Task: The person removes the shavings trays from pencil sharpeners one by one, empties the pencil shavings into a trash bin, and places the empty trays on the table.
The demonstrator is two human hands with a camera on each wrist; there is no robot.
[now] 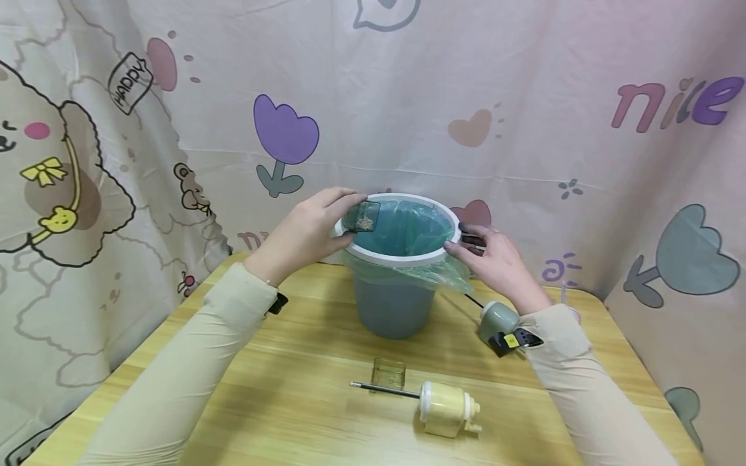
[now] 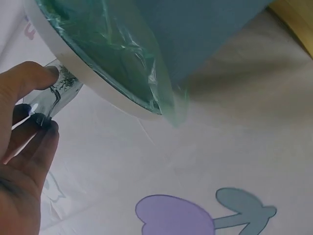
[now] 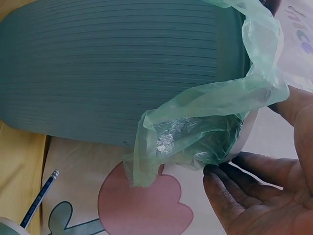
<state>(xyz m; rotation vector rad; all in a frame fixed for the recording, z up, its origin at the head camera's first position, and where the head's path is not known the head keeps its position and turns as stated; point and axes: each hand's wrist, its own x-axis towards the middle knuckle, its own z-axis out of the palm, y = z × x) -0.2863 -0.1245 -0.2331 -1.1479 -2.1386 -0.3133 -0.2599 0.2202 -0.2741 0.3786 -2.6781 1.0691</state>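
Observation:
A blue-grey trash can (image 1: 393, 304) stands on the table, lined with a green plastic bag (image 1: 408, 226) that hangs over its white rim. My left hand (image 1: 317, 223) grips a small clear shavings tray (image 1: 367, 217) at the can's left rim. Shavings show inside the tray, also in the left wrist view, where thumb and fingers pinch the tray (image 2: 71, 90). At the opposite side my right hand (image 1: 492, 255) holds the can's rim between thumb and fingers. The right wrist view shows those fingers (image 3: 220, 188) against the rim beside the bag's loose edge.
A cream pencil sharpener (image 1: 445, 408) with a pencil (image 1: 384, 389) in it lies near the front. Behind that pencil sits a yellowish clear tray (image 1: 388, 373). A grey-green sharpener (image 1: 499, 319), also with a pencil, is under my right wrist. A printed curtain (image 1: 379, 129) hangs behind the table.

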